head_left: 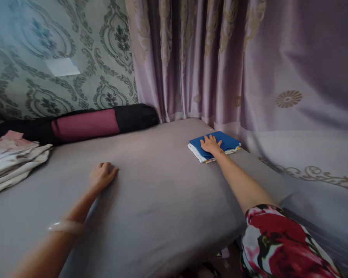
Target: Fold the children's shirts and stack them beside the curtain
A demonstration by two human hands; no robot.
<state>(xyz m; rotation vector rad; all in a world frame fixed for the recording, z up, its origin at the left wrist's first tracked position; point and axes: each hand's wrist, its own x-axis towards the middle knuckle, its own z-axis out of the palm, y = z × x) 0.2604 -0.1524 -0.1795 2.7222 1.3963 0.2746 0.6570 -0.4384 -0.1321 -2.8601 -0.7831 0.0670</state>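
One folded-cloth stack (229,141) on bed (162,193), near right edge: your right hand (211,145), fingers spread, gripping nothing, flat atop, likely smoothing; left hand (102,177) half-curled, blurred, hold unclear. Next calls for clean palm lift.

A bed (162,208) spreads before the person facing me. Toward its far right corner lies a folded cloth stack (229,139), with the fingers (206,139) of the person's right hand (211,146) on top. The left hand (103,177) is at mid-bed, left of the stack and nearer the person. A long bolster (87,125) lies along the bed's back left edge, before the wall (87,42). At far left, in front of the bolster, sits a cloth pile (14,164). A curtain (197,77) hangs behind and right of the stack.
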